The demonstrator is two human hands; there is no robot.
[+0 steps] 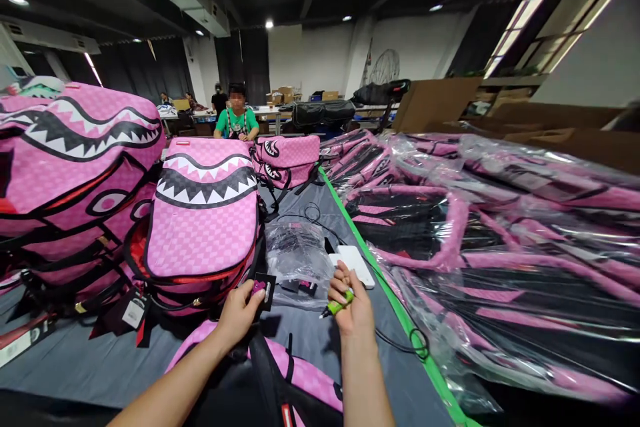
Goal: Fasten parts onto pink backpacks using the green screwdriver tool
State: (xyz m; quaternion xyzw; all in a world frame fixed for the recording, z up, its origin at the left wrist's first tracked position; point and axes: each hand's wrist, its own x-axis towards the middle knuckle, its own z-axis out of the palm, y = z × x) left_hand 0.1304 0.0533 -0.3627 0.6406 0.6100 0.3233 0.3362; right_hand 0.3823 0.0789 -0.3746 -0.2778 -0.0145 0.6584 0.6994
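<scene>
My left hand (239, 312) pinches a black hang tag (269, 285) with a pink mark at the lower right of a pink checkered backpack (207, 230). That backpack stands upright and has a black shark-mouth print with white teeth. In my right hand (354, 303), the fingers are curled round a small green tool with a black pointed tip (341, 303); its tip points left, apart from the tag. Below my hands lies another pink and black piece with straps (305, 368). Between and beyond my hands is a clear plastic bag (296, 250) with dark tags in it.
More pink backpacks (85, 147) are heaped at the left, and one (290, 153) lies farther back. Plastic-wrapped backpacks (540, 307) fill the right side past a green table edge (390, 293). A white device (354, 261) and black cable lie nearby. A person in green (236, 121) sits beyond.
</scene>
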